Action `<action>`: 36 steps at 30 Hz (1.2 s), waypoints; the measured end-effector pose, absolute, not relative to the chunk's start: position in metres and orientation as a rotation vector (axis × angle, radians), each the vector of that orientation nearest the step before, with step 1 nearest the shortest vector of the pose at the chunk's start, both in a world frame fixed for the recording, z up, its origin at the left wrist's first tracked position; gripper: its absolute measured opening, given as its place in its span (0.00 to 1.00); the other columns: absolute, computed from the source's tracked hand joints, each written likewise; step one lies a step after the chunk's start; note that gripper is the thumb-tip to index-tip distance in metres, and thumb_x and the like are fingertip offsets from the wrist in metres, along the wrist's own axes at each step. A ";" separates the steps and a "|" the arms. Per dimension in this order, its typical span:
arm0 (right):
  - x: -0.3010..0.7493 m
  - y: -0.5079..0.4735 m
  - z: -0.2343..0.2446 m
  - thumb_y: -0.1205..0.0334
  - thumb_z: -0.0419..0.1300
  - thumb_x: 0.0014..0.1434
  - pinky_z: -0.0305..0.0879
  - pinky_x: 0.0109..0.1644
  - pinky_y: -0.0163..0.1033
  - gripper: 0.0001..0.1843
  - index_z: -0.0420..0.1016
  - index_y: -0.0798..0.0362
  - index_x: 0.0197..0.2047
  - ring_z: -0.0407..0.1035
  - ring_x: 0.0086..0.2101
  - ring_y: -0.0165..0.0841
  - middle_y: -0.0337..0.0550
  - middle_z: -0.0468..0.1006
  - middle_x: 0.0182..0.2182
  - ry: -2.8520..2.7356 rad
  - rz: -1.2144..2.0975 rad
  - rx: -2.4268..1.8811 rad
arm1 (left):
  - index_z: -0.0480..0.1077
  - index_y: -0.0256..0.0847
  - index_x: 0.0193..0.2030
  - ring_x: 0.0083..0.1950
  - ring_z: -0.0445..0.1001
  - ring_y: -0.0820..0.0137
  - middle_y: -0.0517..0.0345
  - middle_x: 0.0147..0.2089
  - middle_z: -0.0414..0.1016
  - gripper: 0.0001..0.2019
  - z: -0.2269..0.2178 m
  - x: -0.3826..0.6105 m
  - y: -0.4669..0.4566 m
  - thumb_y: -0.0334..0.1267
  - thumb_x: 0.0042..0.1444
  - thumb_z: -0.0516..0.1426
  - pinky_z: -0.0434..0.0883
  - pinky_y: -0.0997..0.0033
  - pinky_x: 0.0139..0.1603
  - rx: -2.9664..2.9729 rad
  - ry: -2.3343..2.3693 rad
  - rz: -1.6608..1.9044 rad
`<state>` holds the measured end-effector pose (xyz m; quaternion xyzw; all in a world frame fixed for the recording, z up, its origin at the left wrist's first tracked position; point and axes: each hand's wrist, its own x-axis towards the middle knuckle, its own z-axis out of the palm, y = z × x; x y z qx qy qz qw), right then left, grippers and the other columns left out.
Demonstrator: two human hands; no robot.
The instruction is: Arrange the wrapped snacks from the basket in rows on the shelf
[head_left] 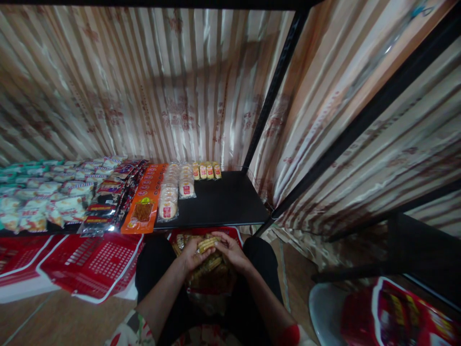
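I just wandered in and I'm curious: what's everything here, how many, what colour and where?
Shelf: one main, black, ahead
Frame bars: several, black, around shelf
Curtains: count unclear, beige patterned, behind
Small packs: four across, yellow, shelf back
Round-biscuit packs: two rows, pale, left of those
Orange packs: one row, orange, further left
Dark packs: several, dark, next left
White packs: many, white, far left
Baskets: four, red, two left, one central, one lower right
Loose packs: several, yellowish-brown, central basket
Held pack: apparently one, yellowish, in hands
Floor: one, brown, below
Trouser legs: two, black, around central basket
Left hand: one, bare, holding pack
Right hand: one, bare, holding pack
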<state>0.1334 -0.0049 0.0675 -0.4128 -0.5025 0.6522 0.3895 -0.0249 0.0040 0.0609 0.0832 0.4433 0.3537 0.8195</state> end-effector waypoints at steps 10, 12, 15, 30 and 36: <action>0.139 0.005 0.076 0.50 0.63 0.44 0.64 0.44 0.39 0.29 0.66 0.51 0.49 0.70 0.37 0.33 0.41 0.73 0.34 -1.221 1.579 -1.168 | 0.65 0.34 0.46 0.29 0.74 0.72 0.52 0.33 0.76 0.16 0.068 -0.022 0.002 0.41 0.55 0.50 0.71 0.72 0.32 0.174 0.933 0.737; 0.140 0.008 0.082 0.50 0.63 0.43 0.64 0.42 0.38 0.28 0.67 0.52 0.48 0.69 0.36 0.32 0.40 0.73 0.33 -1.226 1.577 -1.184 | 0.65 0.36 0.46 0.29 0.74 0.73 0.54 0.34 0.76 0.15 0.069 -0.022 0.002 0.41 0.54 0.52 0.71 0.74 0.32 0.220 0.939 0.747; 0.142 0.010 0.093 0.50 0.64 0.42 0.64 0.39 0.37 0.28 0.67 0.51 0.47 0.69 0.33 0.31 0.38 0.72 0.30 -1.209 1.587 -1.190 | 0.66 0.35 0.44 0.30 0.74 0.73 0.54 0.34 0.76 0.14 0.071 -0.021 0.004 0.41 0.53 0.55 0.70 0.76 0.31 0.289 0.941 0.756; 0.149 0.036 0.098 0.50 0.63 0.44 0.61 0.35 0.34 0.25 0.69 0.53 0.45 0.67 0.27 0.27 0.34 0.72 0.25 -1.411 1.476 -1.264 | 0.72 0.34 0.41 0.32 0.73 0.73 0.50 0.36 0.76 0.20 0.092 -0.020 0.007 0.46 0.45 0.60 0.67 0.77 0.30 0.711 0.870 0.727; 0.147 0.039 0.101 0.49 0.62 0.44 0.62 0.34 0.35 0.24 0.70 0.53 0.43 0.67 0.27 0.28 0.35 0.73 0.27 -1.429 1.415 -1.312 | 0.72 0.36 0.40 0.35 0.72 0.72 0.50 0.39 0.75 0.19 0.090 -0.017 0.010 0.43 0.41 0.62 0.65 0.78 0.31 0.796 0.913 0.717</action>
